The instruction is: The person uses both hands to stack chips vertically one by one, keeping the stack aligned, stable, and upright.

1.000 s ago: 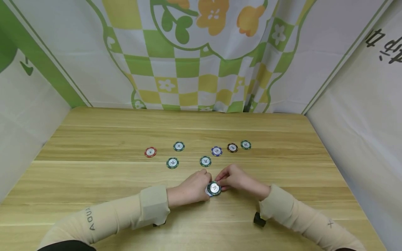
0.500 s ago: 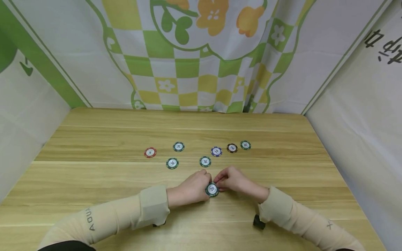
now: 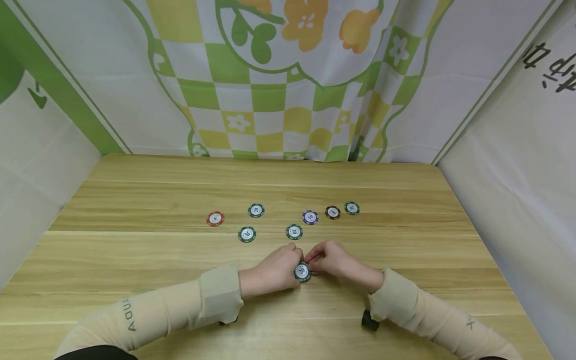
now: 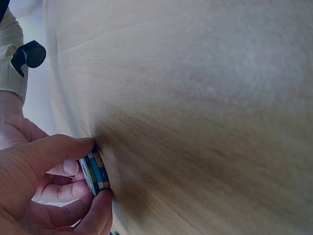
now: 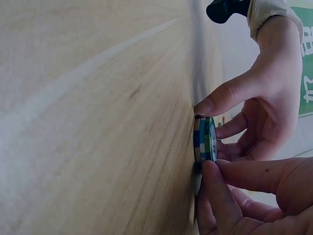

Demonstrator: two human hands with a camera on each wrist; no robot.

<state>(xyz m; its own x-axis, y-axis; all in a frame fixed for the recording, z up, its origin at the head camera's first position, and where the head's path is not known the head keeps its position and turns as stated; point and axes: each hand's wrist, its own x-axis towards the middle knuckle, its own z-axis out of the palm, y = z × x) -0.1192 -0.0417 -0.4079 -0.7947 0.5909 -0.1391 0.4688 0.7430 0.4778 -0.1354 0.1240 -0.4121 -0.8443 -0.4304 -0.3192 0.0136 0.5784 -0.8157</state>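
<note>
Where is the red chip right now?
In the head view, the red chip lies on the table left of centre, the leftmost chip there, with a green chip marked 20 nearest on its right.

On the bench (image 5: 98, 122), in from its edge, we see a small stack of chips (image 5: 204, 139), blue and white next to the wood, green on the other side. The left hand (image 5: 268, 90) holds one side, thumb on the rim; the right hand (image 5: 287, 188) pinches the opposite side. We see a black gadget (image 5: 227, 10) by the left sleeve (image 5: 274, 13), and green cloth (image 5: 304, 58) beyond.
</note>
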